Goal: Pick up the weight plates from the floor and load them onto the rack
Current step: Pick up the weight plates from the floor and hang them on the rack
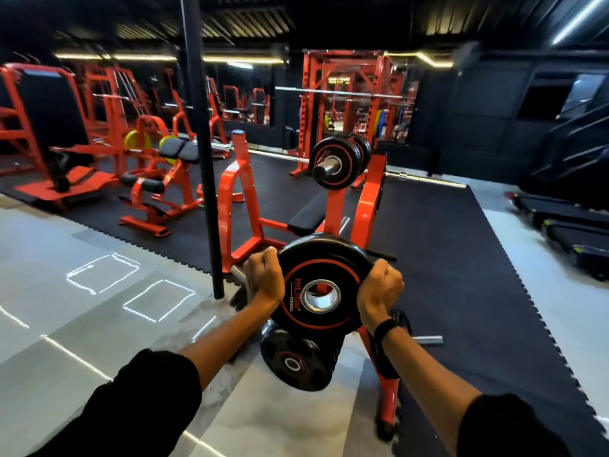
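Gripping the plate upright at center frame, left hand and right hand fingers curled round opposite edges, so I'd guess its hole faces the rack peg.

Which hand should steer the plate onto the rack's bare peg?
Probably right. Both the left hand and right hand grip the plate, but the bare peg sticks out on the right.

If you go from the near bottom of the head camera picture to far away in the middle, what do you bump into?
Stack of plates low on the rack → weight plate gripped between the left hand and right hand → black bench pad → loaded barbell end → orange power rack.
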Demonstrator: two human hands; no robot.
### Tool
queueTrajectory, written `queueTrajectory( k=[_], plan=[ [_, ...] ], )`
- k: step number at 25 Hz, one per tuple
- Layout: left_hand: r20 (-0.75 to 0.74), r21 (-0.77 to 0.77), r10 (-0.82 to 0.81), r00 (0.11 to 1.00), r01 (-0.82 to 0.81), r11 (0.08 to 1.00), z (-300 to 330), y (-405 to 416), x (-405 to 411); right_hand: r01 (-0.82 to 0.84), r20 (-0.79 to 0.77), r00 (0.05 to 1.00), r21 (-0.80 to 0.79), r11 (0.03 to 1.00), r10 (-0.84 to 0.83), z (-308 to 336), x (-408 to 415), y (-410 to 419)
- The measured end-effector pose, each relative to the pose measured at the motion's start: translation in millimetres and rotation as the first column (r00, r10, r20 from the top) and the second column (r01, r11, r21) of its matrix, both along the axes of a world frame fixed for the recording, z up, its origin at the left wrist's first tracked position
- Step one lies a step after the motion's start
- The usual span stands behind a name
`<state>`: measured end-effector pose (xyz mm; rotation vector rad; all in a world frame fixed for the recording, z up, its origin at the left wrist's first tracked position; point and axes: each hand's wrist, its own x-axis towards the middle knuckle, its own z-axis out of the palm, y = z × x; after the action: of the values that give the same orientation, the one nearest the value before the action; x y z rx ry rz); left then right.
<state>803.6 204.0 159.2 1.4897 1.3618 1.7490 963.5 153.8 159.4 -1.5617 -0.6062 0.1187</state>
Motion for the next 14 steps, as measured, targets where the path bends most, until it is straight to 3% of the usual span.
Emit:
queueTrajectory(
  k=[4,8,14],
  plan=[
    [-0.018,-0.117,-0.038,0.999,0.035,0.993,-48,118,29,0.013,-0.025,1.0,-0.004,1.0,-0.013,-52,26,110],
    [-0.01,-0.29,-0.043,0.999,0.038,0.956,-97,225,58,0.033,-0.042,0.998,-0.119,0.992,-0.038,-103,54,214],
    [-0.094,-0.452,-0.153,0.984,0.095,0.887,-160,302,67,0.091,-0.12,0.983,-0.323,0.942,-0.136,-164,62,281]
  ],
)
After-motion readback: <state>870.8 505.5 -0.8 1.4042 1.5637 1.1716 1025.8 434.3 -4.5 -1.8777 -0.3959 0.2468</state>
